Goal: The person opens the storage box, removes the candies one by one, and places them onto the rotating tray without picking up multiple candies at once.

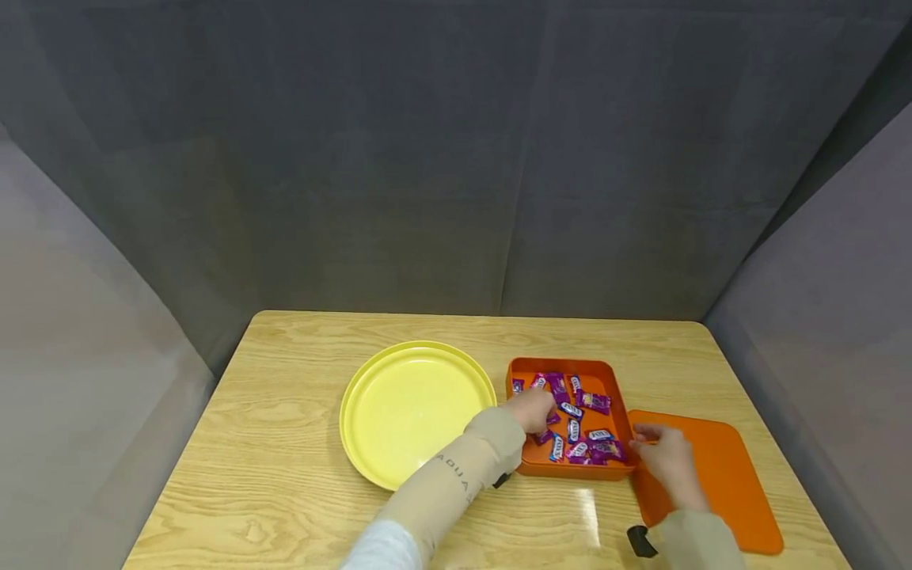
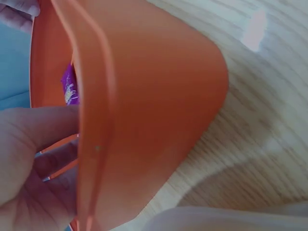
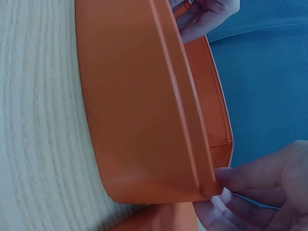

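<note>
Head view: shiny-wrapped candies (image 1: 573,431) in sq. plastic box (image 1: 570,472) btwn rnd plate (image 1: 420,404) & flat lid (image 1: 730,475); 12+ candies, 1 ea. rest. R hand (image 1: 666,459) pinches box; L hand (image 1: 530,409) inside, can't tell grip.

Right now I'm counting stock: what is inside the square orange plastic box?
Small wrapped sweets in purple, pink and blue lie inside the orange box; the person's left hand hides whatever lies beneath it.

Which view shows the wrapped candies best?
The head view: it looks down into the orange box, showing many wrapped candies. The left wrist view catches one purple wrapper, partly hidden; the right wrist view shows none.
</note>
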{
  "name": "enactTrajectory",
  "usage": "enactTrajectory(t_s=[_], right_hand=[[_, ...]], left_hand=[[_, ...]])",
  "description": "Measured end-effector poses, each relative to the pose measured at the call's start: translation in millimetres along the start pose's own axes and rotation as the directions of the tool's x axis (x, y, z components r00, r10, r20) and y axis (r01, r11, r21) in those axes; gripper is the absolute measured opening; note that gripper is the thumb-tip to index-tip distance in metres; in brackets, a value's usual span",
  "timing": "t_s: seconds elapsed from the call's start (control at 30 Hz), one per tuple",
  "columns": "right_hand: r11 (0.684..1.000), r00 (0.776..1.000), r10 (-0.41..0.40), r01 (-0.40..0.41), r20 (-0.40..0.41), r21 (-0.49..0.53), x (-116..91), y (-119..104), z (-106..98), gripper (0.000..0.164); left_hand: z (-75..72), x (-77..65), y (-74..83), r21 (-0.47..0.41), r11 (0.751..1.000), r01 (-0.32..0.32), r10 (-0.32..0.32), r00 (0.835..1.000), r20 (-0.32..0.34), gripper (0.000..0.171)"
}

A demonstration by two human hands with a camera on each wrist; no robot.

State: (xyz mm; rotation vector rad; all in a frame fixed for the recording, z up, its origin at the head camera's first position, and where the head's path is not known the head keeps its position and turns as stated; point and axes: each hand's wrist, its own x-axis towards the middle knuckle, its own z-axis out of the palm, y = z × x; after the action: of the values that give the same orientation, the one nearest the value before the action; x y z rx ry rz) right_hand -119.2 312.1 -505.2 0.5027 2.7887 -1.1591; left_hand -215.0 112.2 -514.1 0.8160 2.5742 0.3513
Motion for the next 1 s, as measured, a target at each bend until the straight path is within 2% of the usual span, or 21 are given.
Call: enactTrajectory(t_s=[0.07,0.3,0.53,0.83,1.0], right_hand=[[1.0,1.0,0.006,-0.006,-0.003,0.0,-0.6,0.0,0.3,0.031],[1.0,1.0,0.004,-0.004,-0.003,-0.023,-0.6,0.7,0.0,0.029],[1.0,1.0,-0.001,0.001,0.0,-0.031,0.4,2.9,0.0,0.029],[0.999,1.0,0.002,-0.002,-0.001,-0.036,1.0,4.1,0.1,0.029],[1.0,1.0,0.002,-0.002,0.0,-0.028,0.7,3.8,-0.2,0.029]], left_hand=[[2.7,1.2,-0.4,0.003,1.0,0.0,-0.001,1.0,0.007,0.017],[10.2,2.9,-0.3,0.116,0.993,-0.009,0.01,1.0,-0.005,0.013],[12.8,2.4,2.4,0.192,0.981,-0.026,0.034,0.999,-0.038,0.015],[17.4,4.9,2.5,0.232,0.972,-0.041,0.059,0.996,-0.069,0.017],[19.5,6.9,1.1,0.208,0.976,-0.06,0.077,0.994,-0.073,0.02]])
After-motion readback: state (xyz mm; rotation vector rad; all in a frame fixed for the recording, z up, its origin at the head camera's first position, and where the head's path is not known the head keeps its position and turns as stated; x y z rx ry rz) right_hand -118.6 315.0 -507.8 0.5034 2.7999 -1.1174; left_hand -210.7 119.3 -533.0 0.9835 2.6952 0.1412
